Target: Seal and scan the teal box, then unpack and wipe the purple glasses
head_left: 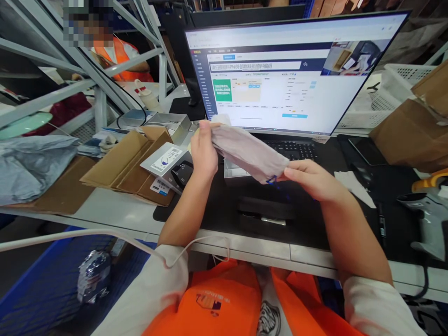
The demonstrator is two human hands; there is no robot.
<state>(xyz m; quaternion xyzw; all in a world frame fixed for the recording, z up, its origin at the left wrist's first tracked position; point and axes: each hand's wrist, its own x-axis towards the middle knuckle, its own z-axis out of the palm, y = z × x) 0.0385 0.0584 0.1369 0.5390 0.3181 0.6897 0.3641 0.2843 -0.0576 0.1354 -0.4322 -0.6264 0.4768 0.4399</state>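
Observation:
A pale grey-lilac pouch (250,151) with a blue drawstring is stretched between my hands, above the dark desk mat and in front of the monitor. At its upper left end, my left hand (204,151) is closed on it. The lower right corner, near the blue cord, is pinched by my right hand (308,177). What the pouch contains is hidden. Beneath it lies an open light-coloured box (235,171), partly covered. A black case (266,208) lies on the mat nearer to me.
Left stand an open cardboard box (129,163) and a printed product box (167,161). A monitor (297,84) and keyboard (297,149) are behind. Right are a phone (367,151), a pen (381,221), a barcode scanner (425,219) and a brown carton (413,130). A white cable (105,232) crosses my left arm.

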